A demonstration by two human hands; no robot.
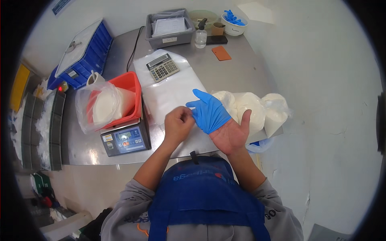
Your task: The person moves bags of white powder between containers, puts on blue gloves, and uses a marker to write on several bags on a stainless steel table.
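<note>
A blue disposable glove (211, 113) covers the fingers of my right hand (229, 135), while its palm and thumb are bare. That palm faces up with the thumb spread to the right. My bare left hand (180, 123) pinches at the glove's left edge, its fingertips partly hidden. Clear bags of white powder (251, 111) stand just beyond my right hand. On the left, a digital scale (126, 139) carries a red plastic bin (137, 90) that holds an opened bag of white powder (105, 108).
A calculator (162, 67) lies on clear plastic sheets (178, 87). Farther back are a grey bin with papers (170, 42), a spray bottle (200, 37), an orange scraper (221, 53) and a tub of blue gloves (236, 28). A blue crate (84, 64) stands back left.
</note>
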